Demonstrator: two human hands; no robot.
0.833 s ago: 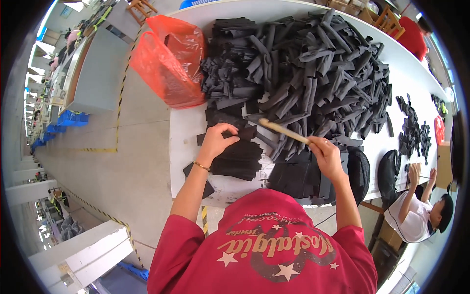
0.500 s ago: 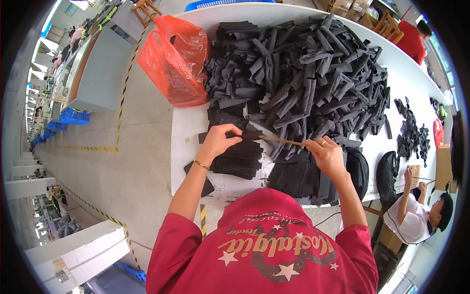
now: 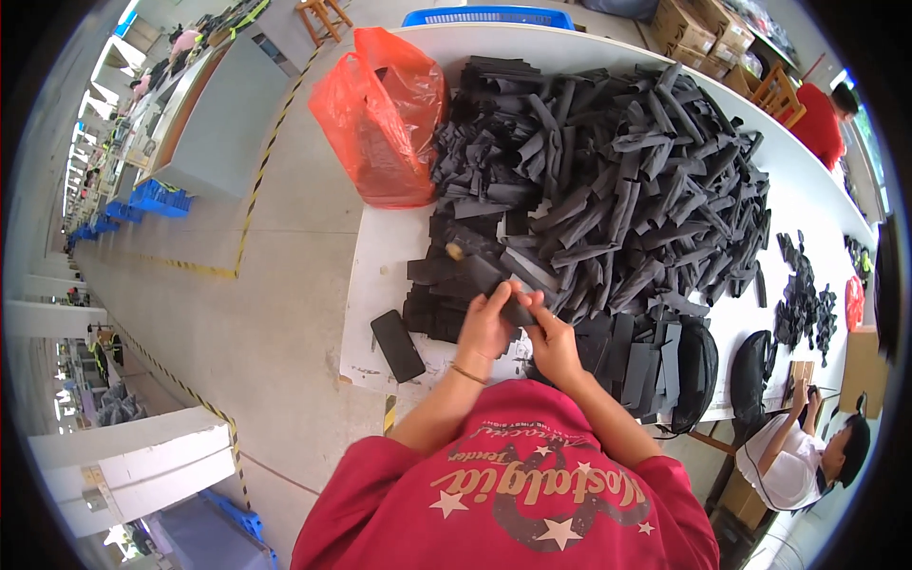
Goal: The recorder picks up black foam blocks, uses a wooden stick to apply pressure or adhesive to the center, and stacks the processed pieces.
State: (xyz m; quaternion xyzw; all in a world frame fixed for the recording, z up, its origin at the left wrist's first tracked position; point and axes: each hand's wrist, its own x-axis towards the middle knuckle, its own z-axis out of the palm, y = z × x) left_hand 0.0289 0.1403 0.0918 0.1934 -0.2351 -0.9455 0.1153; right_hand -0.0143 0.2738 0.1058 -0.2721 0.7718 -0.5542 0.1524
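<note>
"Logging finger state: how far apart are yours?"

"Nearly closed, both sets. My left hand point(image 3: 484, 328) and right hand point(image 3: 556, 344) are close together, thumbs and fingers pinching one dark strip point(image 3: 486, 275) above the near-left part of the white table point(image 3: 380, 266)."

"Anything else at the strip?"

"One pale tip point(image 3: 454, 251), blurred, near its far-left end. How my fingers bear on whatever lies behind it, I cannot tell."

"Counts?"

"One red plastic bag point(image 3: 385, 123); one black phone point(image 3: 397, 345), left of my left hand; one blue crate point(image 3: 487, 16) at the far edge; two black rounded pieces point(image 3: 696, 375) rightward. Heap of dark rolls point(image 3: 655, 190): overlapping, uncountable."
</note>
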